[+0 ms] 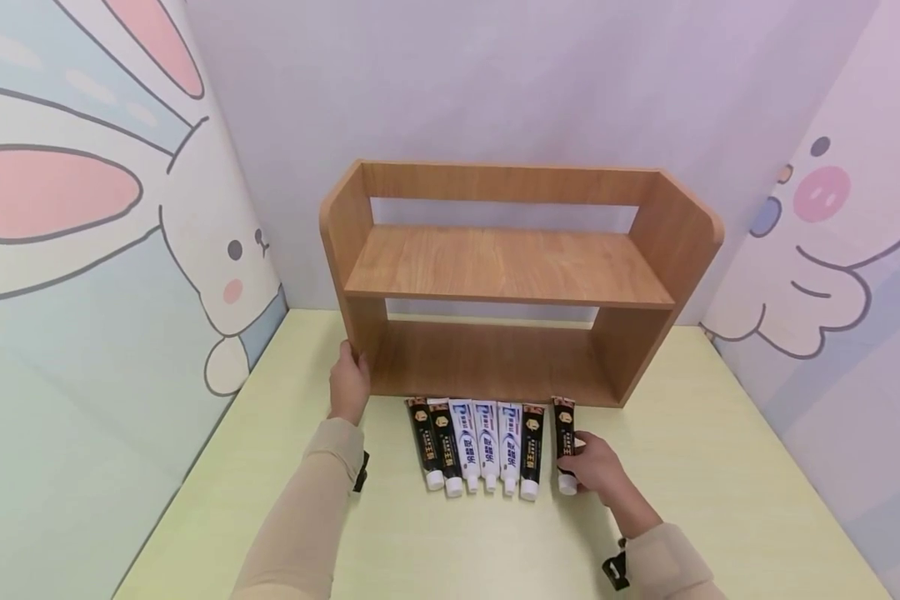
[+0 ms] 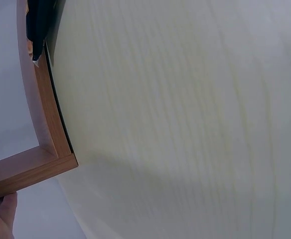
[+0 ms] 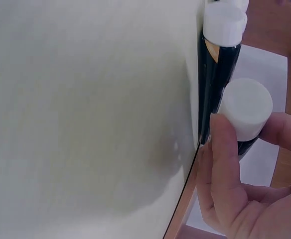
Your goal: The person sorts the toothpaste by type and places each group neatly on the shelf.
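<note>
table (image 1: pixel 457 550): pale, wood-grained
standing: two-tier wooden shelf (image 1: pixel 502 262)
lying: three black toothpaste tubes (image 1: pixel 532 450), three white tubes (image 1: pixel 487 446)

- One wooden shelf (image 1: pixel 495 265), having two levels.
- Four black tubes (image 1: pixel 532 450) before the shelf.
- Three white tubes (image 1: pixel 487 442), also before the shelf.
- Two hands: left hand (image 1: pixel 349 385) beside the shelf, right hand (image 1: pixel 598 467) in front of it.

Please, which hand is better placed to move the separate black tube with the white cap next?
Likely the right hand: it pinches this black, white-capped tube, just right of the row of black and white tubes. The left hand is beyond the row's other end, touching the brown wooden shelf's side.
</note>
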A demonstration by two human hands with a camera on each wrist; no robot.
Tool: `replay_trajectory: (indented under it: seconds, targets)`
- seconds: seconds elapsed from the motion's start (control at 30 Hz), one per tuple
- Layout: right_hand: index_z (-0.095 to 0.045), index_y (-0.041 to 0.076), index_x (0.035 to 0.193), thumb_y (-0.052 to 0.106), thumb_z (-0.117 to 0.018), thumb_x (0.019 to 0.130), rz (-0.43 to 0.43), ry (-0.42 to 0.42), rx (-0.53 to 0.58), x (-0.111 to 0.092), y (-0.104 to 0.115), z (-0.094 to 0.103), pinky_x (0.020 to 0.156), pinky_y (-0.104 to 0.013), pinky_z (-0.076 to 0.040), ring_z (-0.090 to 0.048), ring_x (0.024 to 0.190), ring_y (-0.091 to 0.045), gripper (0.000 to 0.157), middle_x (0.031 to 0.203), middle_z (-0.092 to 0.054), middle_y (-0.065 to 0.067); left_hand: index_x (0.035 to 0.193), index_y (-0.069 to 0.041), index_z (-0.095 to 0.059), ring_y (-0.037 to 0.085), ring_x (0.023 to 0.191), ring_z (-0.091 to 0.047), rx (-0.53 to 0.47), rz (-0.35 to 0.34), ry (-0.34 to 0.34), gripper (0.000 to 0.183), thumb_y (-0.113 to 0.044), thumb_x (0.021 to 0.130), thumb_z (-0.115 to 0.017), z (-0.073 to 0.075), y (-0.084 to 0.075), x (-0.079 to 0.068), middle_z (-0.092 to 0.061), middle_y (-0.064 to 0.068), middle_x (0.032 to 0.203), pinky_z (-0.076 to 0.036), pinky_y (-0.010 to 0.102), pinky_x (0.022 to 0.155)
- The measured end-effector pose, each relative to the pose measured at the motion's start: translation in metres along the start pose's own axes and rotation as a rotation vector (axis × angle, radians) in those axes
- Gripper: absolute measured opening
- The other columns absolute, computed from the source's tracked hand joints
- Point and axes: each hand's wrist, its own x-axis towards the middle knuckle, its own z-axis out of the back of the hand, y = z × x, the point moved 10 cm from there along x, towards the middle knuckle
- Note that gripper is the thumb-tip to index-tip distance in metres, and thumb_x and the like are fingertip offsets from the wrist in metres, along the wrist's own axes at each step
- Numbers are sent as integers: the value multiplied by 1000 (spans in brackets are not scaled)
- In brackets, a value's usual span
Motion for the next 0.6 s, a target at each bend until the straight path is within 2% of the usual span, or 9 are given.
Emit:
replay_trajectory:
  seconds: [0.4, 0.6]
  targets:
    - [-29, -17, 140, 1, -62, 88, -13, -4, -55, 28, 5, 21, 63, -43, -57, -62, 85, -33, 64, 114, -53, -35, 136, -2, -38, 39, 115, -56, 7, -19, 11, 36, -14, 104, -48, 0, -3, 1, -52, 24, 133, -44, 54, 95]
    - [-39, -13, 136, 1, -60, 86, 16, -31, -58, 41, 7, 30, 58, -39, -55, -61, 76, -27, 56, 102, -56, -28, 134, -2, -39, 39, 113, -57, 7, -27, -3, 34, -13, 103, -49, 0, -3, 1, -54, 24, 131, -45, 53, 95]
